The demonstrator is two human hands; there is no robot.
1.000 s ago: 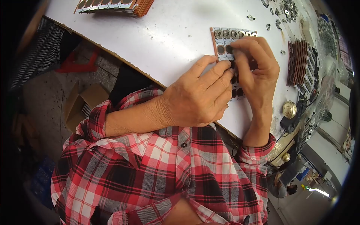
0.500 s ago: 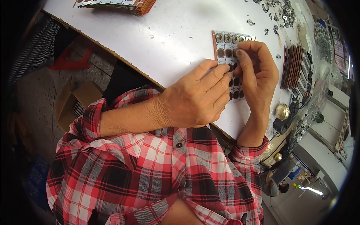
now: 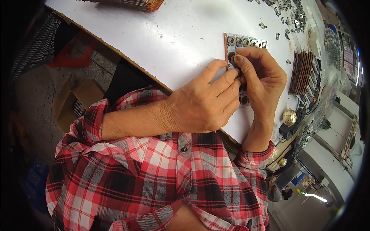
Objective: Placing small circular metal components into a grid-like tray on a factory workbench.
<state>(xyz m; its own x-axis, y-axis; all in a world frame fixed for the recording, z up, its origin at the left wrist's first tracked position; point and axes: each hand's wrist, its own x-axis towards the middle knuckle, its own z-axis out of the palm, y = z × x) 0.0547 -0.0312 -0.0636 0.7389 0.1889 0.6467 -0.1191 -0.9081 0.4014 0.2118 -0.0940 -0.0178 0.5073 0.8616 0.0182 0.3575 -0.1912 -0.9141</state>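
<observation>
Away from board (image 3: 231,49), carton (image 3: 89,91) with pieces (image 3: 78,108)

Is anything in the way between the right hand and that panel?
Nothing visible blocks it. The right hand is at the panel, thumb and forefinger over its left part. The left hand's fingertips lie close by, covering some of the panel.

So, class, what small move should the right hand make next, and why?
Perhaps the right hand should press down gently at the dark round spot in the second row of the board. The top row bears metal pieces, the right fingers are bunched beside that spot, and the left hand rests on the board, seemingly steadying it. Whether the right fingers hold a piece is hidden.
</observation>
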